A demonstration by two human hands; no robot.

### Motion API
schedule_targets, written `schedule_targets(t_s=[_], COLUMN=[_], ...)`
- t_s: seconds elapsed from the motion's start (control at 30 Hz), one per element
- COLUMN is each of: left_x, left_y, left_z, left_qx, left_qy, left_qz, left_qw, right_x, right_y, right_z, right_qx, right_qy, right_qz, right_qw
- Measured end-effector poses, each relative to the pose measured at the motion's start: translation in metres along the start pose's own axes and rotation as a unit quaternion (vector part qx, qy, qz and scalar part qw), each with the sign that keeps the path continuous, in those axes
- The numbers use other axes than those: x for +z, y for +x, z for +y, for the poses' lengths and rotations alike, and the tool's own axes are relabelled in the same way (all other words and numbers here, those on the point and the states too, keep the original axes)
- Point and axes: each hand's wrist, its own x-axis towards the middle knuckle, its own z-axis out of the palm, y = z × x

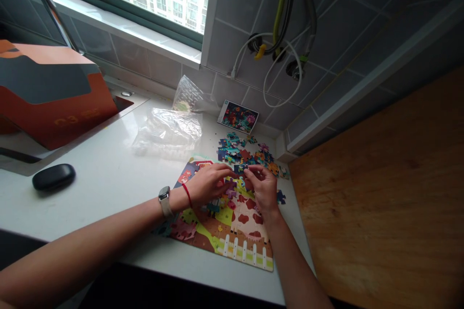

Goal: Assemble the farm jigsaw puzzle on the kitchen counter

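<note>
White table (97, 186): puzzle (249, 217), near part joined; loose pieces (245, 155) heaped beyond; left hand (206, 184) loosely spread, right hand (264, 190) pinching dark piece (239, 169).

White counter (108, 169) | black oval object (54, 177) — left | clear plastic bags (170, 128) | puzzle (248, 217) | loose pieces (232, 147)

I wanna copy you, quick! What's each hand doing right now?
Left hand: open, fingers bent, over the puzzle; can't tell if it touches.
Right hand: closed, pinching a dark blue piece.
</note>
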Motion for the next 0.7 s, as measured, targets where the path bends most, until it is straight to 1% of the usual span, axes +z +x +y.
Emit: schedule_targets(t_s=[0.07, 0.1, 0.13, 0.2, 0.3, 0.43, 0.53, 0.63, 0.7], left_x=[-0.002, -0.002, -0.003, -0.003, -0.002, -0.001, -0.001, -0.004, -0.007], left_y=[0.001, 0.002, 0.002, 0.001, 0.000, 0.000, -0.001, -0.001, 0.000], left_z=[0.001, 0.001, 0.001, 0.000, -0.003, -0.003, -0.001, -0.001, -0.002], left_qx=[-0.017, -0.027, -0.037, -0.051, -0.052, -0.015, 0.015, 0.016, 0.003], left_qy=[-0.025, -0.034, -0.045, -0.072, -0.082, -0.038, -0.002, 0.022, 0.024], left_qz=[0.046, 0.067, 0.082, 0.096, 0.093, 0.079, 0.066, 0.050, 0.031], left_qw=[0.998, 0.997, 0.995, 0.991, 0.991, 0.996, 0.998, 0.998, 0.999], right_x=[0.000, 0.000, 0.000, 0.000, -0.001, -0.001, 0.000, -0.007, -0.018], right_y=[-0.001, -0.002, -0.002, -0.004, -0.006, -0.008, -0.008, -0.003, 0.003], right_z=[-0.002, -0.003, -0.004, -0.007, -0.010, -0.012, -0.014, -0.016, -0.016], right_qx=[0.051, 0.062, 0.064, 0.050, 0.030, 0.058, 0.069, 0.039, -0.007], right_qy=[0.045, 0.059, 0.066, 0.066, 0.049, 0.053, 0.055, 0.009, -0.074], right_qz=[0.002, 0.003, 0.003, -0.001, -0.015, -0.029, -0.052, -0.067, -0.066], right_qw=[0.998, 0.996, 0.996, 0.997, 0.998, 0.997, 0.995, 0.997, 0.995])
